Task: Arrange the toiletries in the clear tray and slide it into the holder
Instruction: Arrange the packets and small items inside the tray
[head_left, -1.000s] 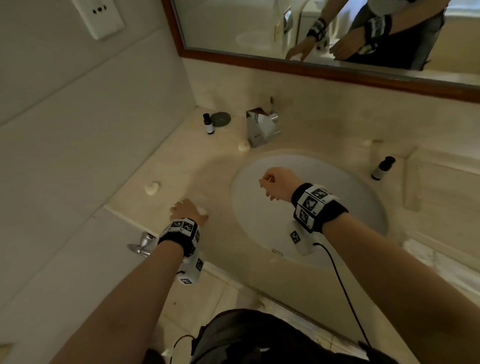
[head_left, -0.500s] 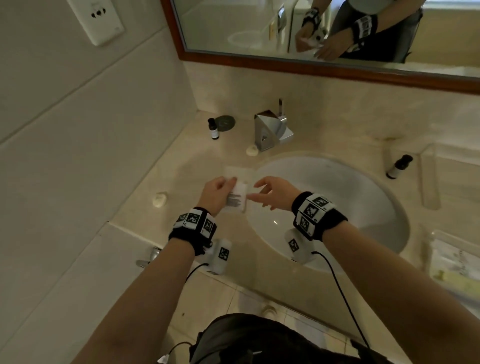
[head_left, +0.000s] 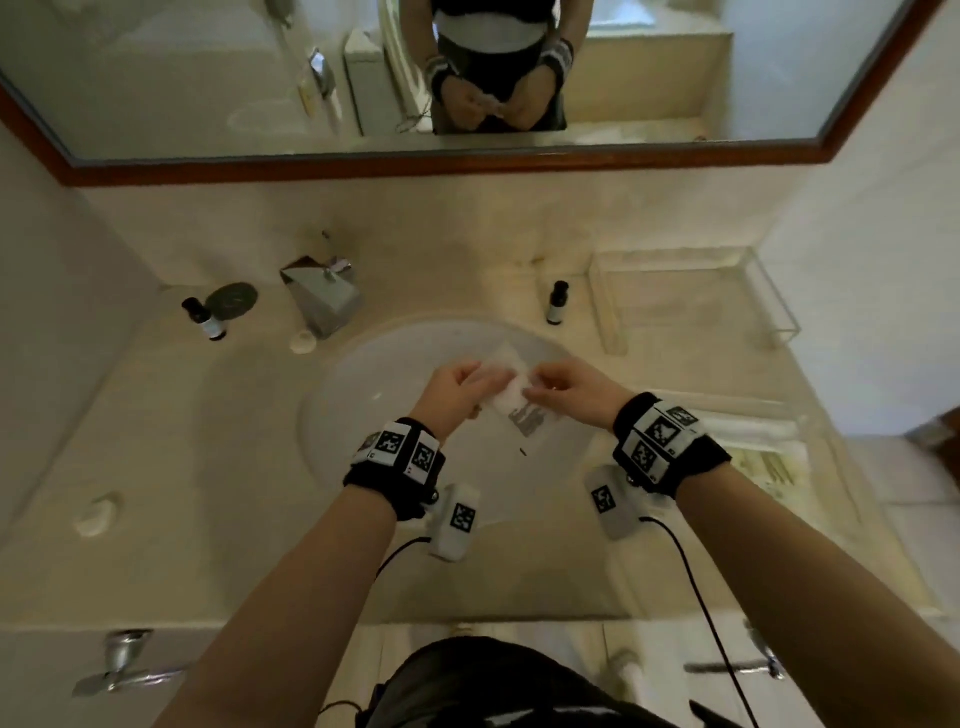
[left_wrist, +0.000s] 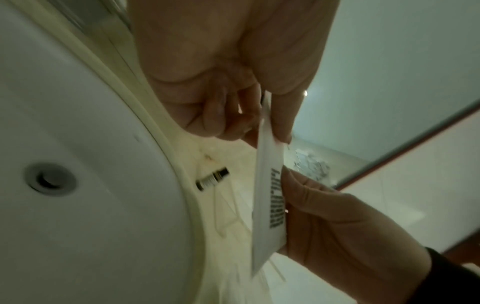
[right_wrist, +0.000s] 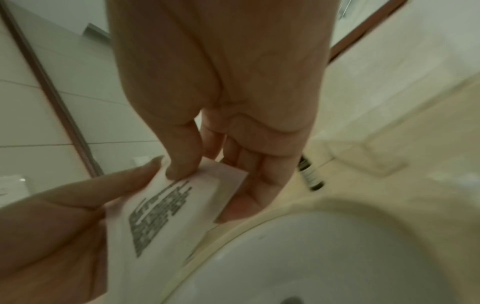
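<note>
Early going, I judge: both my left hand (head_left: 457, 387) and right hand (head_left: 566, 387) pinch one white sachet (head_left: 511, 402) over the sink (head_left: 363, 374); two small bottles (head_left: 557, 304) stand outside what looks like the empty clear tray (head_left: 769, 291).

Beige stone vanity counter (head_left: 171, 447) with an inset white oval basin (head_left: 363, 374)

At the back left of the counter a small dark bottle (head_left: 203, 318) stands just beside a dark round disc (head_left: 232, 300); the angular chrome tap (head_left: 322, 297) sits behind the basin, a small white round piece (head_left: 303, 343) near its base. Another small dark bottle (head_left: 556, 302) stands at the back right, near a clear holder (head_left: 691, 296). A pale oval piece (head_left: 96, 514) lies on the left; a clear tray (head_left: 763, 447) of packets sits on the right.
</note>
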